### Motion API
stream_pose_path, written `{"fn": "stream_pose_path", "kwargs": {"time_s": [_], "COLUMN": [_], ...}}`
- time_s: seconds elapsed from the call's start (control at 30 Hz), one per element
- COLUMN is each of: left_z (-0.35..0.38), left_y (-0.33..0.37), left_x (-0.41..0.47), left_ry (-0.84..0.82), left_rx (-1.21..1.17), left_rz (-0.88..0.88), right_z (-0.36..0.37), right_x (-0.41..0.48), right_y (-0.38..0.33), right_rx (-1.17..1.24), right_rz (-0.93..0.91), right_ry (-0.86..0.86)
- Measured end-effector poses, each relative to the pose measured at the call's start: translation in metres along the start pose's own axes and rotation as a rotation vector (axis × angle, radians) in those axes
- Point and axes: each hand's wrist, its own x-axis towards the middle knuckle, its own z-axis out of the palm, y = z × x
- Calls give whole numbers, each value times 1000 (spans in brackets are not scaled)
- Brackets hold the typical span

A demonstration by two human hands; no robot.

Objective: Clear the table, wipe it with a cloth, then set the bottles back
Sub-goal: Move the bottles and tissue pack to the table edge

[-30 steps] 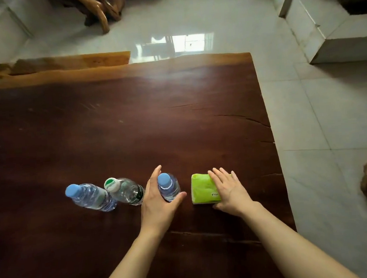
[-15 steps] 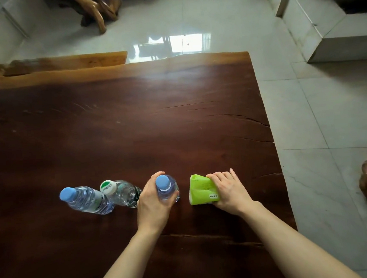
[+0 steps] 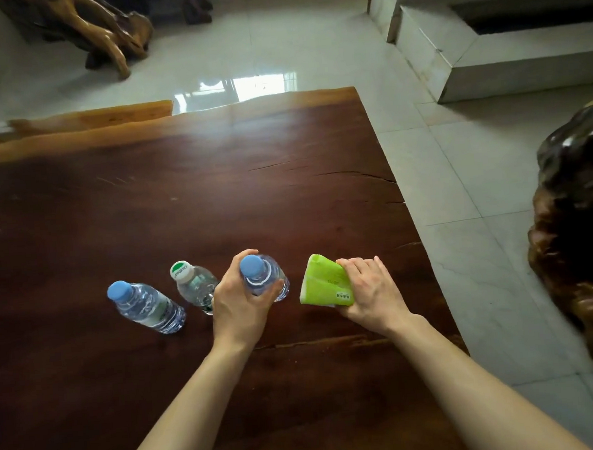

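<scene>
Three small clear water bottles stand in a row near the front of the dark wooden table (image 3: 187, 205). My left hand (image 3: 237, 304) is wrapped around the rightmost bottle with a blue cap (image 3: 265, 277). Left of it stand a white-and-green-capped bottle (image 3: 193, 286) and another blue-capped bottle (image 3: 145, 306). My right hand (image 3: 368, 293) grips a green tissue pack (image 3: 322, 283), tilted with its left edge raised off the table.
The table's right edge (image 3: 415, 222) drops to a pale tiled floor. A dark glossy carved-wood piece (image 3: 583, 230) stands to the right. A wooden root sculpture (image 3: 102, 30) and a white stone step (image 3: 509, 66) lie beyond the table.
My left hand closed around the right blue-capped bottle. My right hand went from resting flat on the green pack to gripping it and tilting it up.
</scene>
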Motion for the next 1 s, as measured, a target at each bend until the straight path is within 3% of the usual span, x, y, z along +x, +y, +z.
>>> {"fn": "stream_pose_path", "kwargs": {"time_s": [0.53, 0.77, 1.0], "left_z": [-29, 9, 74], "left_y": [55, 82, 106], "left_x": [-86, -110, -122], "left_ry": [-129, -257, -389], "left_rx": [-75, -124, -129], "left_rz": [304, 423, 412], "right_z": [-39, -26, 0], "right_x": [-181, -255, -292], "right_y": [-37, -18, 9], "right_rx": [111, 113, 113], "right_rz": [518, 786, 952], "right_ry": [364, 442, 400]}}
